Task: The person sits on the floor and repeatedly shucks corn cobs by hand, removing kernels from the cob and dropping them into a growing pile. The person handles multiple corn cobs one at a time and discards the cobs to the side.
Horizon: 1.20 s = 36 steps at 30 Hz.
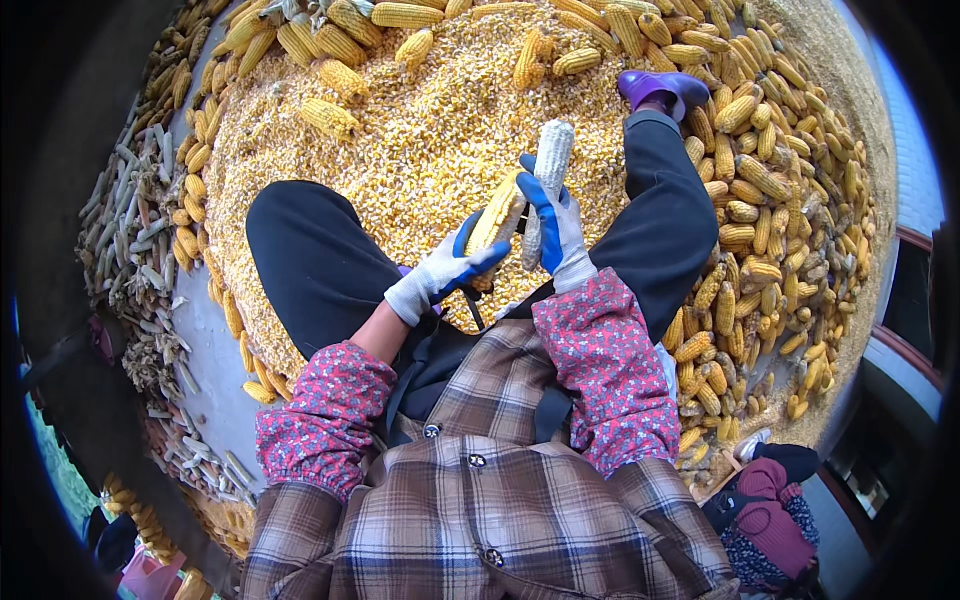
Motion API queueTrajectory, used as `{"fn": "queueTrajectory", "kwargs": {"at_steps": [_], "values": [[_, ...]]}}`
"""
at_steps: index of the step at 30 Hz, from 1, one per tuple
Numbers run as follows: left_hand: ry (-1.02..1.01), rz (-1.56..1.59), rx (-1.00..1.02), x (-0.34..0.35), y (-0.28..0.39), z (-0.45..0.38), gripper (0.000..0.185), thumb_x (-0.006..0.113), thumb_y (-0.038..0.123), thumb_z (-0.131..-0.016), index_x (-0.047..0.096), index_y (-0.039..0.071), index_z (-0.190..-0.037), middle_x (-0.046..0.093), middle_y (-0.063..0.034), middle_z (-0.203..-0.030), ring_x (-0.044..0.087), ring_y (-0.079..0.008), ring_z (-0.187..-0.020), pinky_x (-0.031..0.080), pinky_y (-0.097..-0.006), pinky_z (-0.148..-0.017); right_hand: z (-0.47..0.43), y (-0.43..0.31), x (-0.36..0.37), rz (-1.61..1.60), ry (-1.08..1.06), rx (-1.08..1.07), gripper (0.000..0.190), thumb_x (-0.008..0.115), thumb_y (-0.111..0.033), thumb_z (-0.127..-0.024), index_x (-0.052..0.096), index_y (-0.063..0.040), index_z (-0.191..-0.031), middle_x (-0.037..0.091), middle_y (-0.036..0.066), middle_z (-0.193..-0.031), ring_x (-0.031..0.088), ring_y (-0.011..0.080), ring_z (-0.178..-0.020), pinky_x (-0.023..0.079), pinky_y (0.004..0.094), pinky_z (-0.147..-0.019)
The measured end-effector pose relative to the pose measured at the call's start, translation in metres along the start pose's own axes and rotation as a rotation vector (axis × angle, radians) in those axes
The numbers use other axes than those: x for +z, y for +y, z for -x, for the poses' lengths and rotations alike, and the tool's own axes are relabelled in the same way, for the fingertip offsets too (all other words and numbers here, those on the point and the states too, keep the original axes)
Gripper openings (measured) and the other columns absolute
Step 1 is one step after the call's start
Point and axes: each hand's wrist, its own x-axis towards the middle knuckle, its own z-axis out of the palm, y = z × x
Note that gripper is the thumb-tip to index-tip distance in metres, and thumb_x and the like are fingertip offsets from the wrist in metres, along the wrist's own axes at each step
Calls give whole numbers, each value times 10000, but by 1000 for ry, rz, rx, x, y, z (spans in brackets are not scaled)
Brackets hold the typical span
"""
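My left hand, in a white knit glove with blue coated fingers, grips a yellow ear of corn whose kernels are still largely on. Beside it, my right hand in a matching glove is closed around a pale, bare corncob that points up and away from me. A thin greyish piece of cob shows below the right fingers; whether it belongs to the same cob, I cannot tell. The ear and the right fingertips meet or nearly meet. Beneath both hands spreads a heap of loose corn kernels, between my bent legs.
Whole ears of corn are piled on the right, with more ears along the far edge. Stripped cobs lie heaped at left beyond a strip of grey floor. Another person sits at lower right.
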Motion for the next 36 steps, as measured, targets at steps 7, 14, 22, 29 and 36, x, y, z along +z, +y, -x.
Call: {"fn": "queueTrajectory", "kwargs": {"at_steps": [7,14,22,29,36], "values": [[45,-174,45,-3,-20,-12,803,746,288,-698,312,-13,-1302,532,-108,-1146,532,-169,-1006,431,-282,-880,-5,-1,1,-139,-83,113,480,680,-134,-775,495,-12,-1200,578,33,-1073,561,117,-913,434,248,-833],[97,-36,-143,8,-29,-15,487,774,197,-657,533,42,-1051,608,-30,-877,584,-120,-756,490,-271,-685,-14,36,3,559,215,-135,310,732,-164,-729,605,-19,-973,621,18,-803,552,75,-670,459,231,-623],[396,-620,118,12,-28,-17,619,799,242,-594,469,39,-1077,605,-97,-930,592,-163,-833,476,-311,-741,-7,7,13,225,-3,124,509,750,-277,-708,562,-34,-1114,602,35,-990,564,108,-869,457,257,-728],[20,110,-152,6,-17,-7,444,735,112,-708,522,33,-1089,591,-9,-871,570,-97,-713,492,-248,-668,-18,32,6,99,316,52,381,737,-191,-720,554,16,-982,632,71,-794,613,148,-688,490,299,-661],[104,335,-212,6,-1,-2,395,715,154,-750,517,47,-1075,585,-13,-842,572,-99,-678,506,-249,-633,-9,5,4,375,153,-166,355,710,-194,-757,527,-6,-997,622,48,-755,567,84,-549,454,207,-457]]}}
